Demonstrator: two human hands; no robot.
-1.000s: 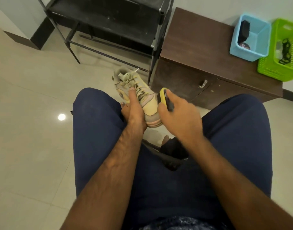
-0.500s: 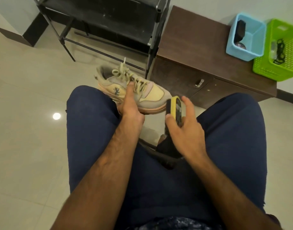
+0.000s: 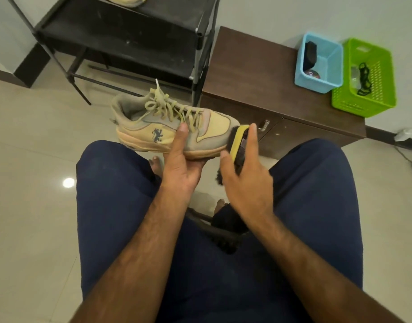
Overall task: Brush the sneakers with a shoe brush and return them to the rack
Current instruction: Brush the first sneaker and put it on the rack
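A beige and yellow sneaker [image 3: 153, 127] lies sideways above my knees, toe pointing right. My left hand [image 3: 181, 164] grips it from below at the sole, thumb up against its side. My right hand [image 3: 244, 176] holds a yellow-backed shoe brush [image 3: 238, 142] with dark bristles, its end touching the sneaker's toe. The black shoe rack [image 3: 139, 36] stands behind, and the sole of a second sneaker [image 3: 127, 0] shows on its upper shelf at the frame's top edge.
A brown low cabinet [image 3: 258, 73] stands right of the rack, carrying a blue basket [image 3: 333, 71] and a green basket [image 3: 384, 89]. My thighs in navy trousers fill the lower frame. Pale tiled floor [image 3: 32, 159] lies to the left. A cable runs at the far right.
The sneaker has turned from toe-towards-me to lying sideways with the toe right. My right hand brought the brush up against the toe. The camera tilted up, showing more of the rack.
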